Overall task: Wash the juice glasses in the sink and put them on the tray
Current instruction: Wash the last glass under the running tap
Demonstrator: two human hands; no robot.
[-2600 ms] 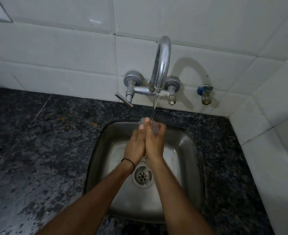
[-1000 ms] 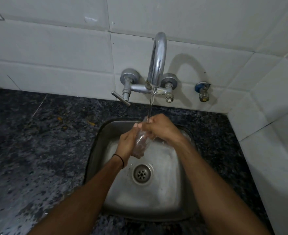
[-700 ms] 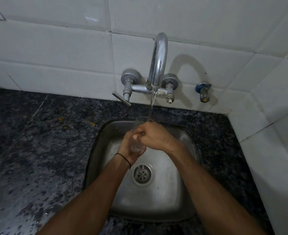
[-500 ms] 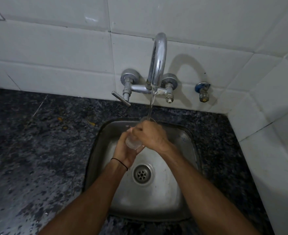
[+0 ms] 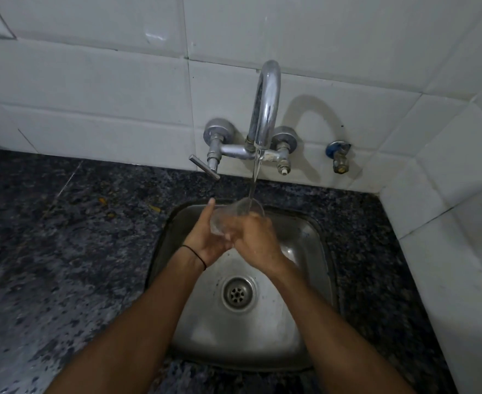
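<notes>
The juice glass (image 5: pixel 228 218) is now sitting higher than it was half a second ago, and its open mouth is coming clear of the right hand (image 5: pixel 255 240), which was lying across the top of it then. A second ago the glass was tipped over sideways. Now its rim is turning up and back toward the wall, and the water stream (image 5: pixel 254 177) from the tap (image 5: pixel 266 109) is running straight into it. Judging by this, the rubbing part of the wash is giving way to a rinse of the inside, so this glass is probably nearing the point where it can be emptied and carried off. The tray is not showing anywhere in the view. Both hands are meeting around the glass above the back of the sink (image 5: pixel 318 251), well above the drain (image 5: pixel 238 292). The left hand (image 5: pixel 205 240), with a thin black band (image 5: pixel 195 254) on its wrist, is cupping the lower part from the left, with one digit standing straight beside the rim. Its other fingers are hiding behind the glass. The right hand is curling its fingers over the near side, knuckles up, and both forearms are reaching in over the dark speckled table (image 5: pixel 63 237).
</notes>
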